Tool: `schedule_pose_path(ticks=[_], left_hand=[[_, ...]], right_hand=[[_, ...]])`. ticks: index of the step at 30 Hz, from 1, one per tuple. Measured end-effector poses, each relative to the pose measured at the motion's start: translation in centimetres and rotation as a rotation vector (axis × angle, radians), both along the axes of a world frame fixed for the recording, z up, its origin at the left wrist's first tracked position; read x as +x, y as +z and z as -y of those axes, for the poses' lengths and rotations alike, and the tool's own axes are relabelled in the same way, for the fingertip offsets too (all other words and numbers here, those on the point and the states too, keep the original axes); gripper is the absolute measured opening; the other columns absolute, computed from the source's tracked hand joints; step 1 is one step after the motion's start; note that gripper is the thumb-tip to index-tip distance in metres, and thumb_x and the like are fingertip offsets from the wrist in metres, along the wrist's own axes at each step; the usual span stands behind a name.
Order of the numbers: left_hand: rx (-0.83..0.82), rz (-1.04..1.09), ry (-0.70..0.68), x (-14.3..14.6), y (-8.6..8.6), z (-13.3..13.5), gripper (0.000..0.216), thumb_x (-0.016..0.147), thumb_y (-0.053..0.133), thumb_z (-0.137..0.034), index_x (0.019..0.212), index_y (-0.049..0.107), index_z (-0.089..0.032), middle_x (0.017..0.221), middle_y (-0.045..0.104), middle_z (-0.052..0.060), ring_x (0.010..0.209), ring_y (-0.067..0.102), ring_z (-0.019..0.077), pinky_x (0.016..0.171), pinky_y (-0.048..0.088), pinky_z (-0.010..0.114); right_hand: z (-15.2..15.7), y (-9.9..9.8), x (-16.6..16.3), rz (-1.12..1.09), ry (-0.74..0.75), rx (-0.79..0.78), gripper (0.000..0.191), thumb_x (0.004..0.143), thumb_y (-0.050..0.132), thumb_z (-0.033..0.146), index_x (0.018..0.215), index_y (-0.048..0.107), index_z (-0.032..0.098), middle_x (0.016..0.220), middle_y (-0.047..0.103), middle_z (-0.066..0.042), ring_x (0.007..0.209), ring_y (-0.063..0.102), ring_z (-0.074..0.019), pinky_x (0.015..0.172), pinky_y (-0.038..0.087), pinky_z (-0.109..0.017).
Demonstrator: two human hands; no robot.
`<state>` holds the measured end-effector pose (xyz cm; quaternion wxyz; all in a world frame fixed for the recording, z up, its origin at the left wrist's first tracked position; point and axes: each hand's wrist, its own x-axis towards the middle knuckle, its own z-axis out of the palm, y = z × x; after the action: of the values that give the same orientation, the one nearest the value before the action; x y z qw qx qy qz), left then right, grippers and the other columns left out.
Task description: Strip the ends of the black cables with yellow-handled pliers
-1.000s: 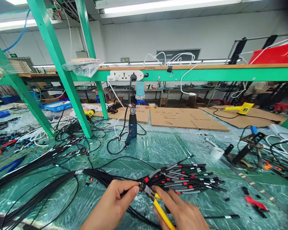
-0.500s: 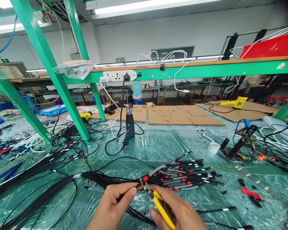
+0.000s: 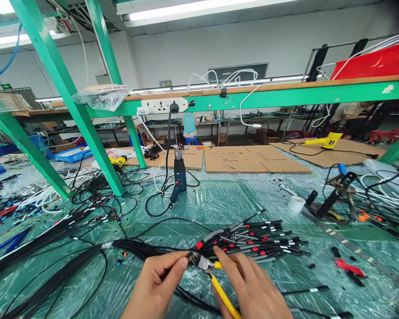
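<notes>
My left hand [image 3: 158, 281] is closed, pinching a short dark cable end between thumb and index finger. My right hand [image 3: 252, 285] is around yellow-handled cutting pliers [image 3: 223, 294], its fingers loosely bent and the handles spread. The plier jaws meet the dark piece right beside my left fingertips; whether they bite into it I cannot tell. Just behind both hands lies a thick bundle of black cables [image 3: 136, 249]. Its fanned right end has grey sleeves, red bands [image 3: 248, 249] and white labels.
A dark heat gun [image 3: 179, 177] stands upright behind the bundle. To the right are a white tape roll [image 3: 296, 204], a metal fixture [image 3: 334, 197] and red scraps [image 3: 349, 267]. Flat cardboard [image 3: 239, 160] lies farther back, below a green beam [image 3: 286, 97]. A person [image 3: 189, 124] sits beyond.
The pliers have shifted slightly left and down, nearer my left fingertips. Their handles are spread wider, and my right fingers have loosened and straightened.
</notes>
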<state>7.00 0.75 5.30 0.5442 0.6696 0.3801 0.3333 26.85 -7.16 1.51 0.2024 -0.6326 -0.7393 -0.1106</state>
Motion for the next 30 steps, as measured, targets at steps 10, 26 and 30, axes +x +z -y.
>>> schedule_pose_path(ticks=[10,26,30], left_hand=[[0.194,-0.118,-0.001,0.0,-0.8,0.0,0.035,0.094,0.052,-0.041,0.103,0.078,-0.020,0.088,0.078,0.003,0.088,0.069,0.0226,0.078,0.053,0.024],[0.426,-0.278,0.085,0.7,-1.1,0.3,0.035,0.094,0.049,-0.034,0.084,0.078,-0.017,0.065,0.068,0.002,0.067,0.066,0.0188,0.062,0.049,0.022],[0.369,-0.261,0.086,0.5,-1.4,0.1,0.037,0.094,0.049,-0.038,0.082,0.077,-0.016,0.067,0.069,0.003,0.073,0.067,0.0210,0.068,0.051,0.023]], right_hand=[[0.2,0.1,-0.1,-0.012,0.008,-0.026,0.071,0.077,0.056,0.016,0.146,0.037,0.019,0.104,0.061,-0.010,0.087,0.062,-0.0266,0.072,0.058,-0.039],[0.3,-0.7,-0.4,0.052,-0.019,0.009,0.072,0.070,0.052,0.010,0.141,0.045,0.015,0.100,0.068,-0.012,0.076,0.069,-0.0269,0.057,0.058,-0.035],[0.1,-0.3,-0.6,-0.130,0.027,-0.126,0.058,0.081,0.050,0.016,0.139,0.050,0.018,0.101,0.071,-0.011,0.071,0.070,-0.0250,0.058,0.057,-0.032]])
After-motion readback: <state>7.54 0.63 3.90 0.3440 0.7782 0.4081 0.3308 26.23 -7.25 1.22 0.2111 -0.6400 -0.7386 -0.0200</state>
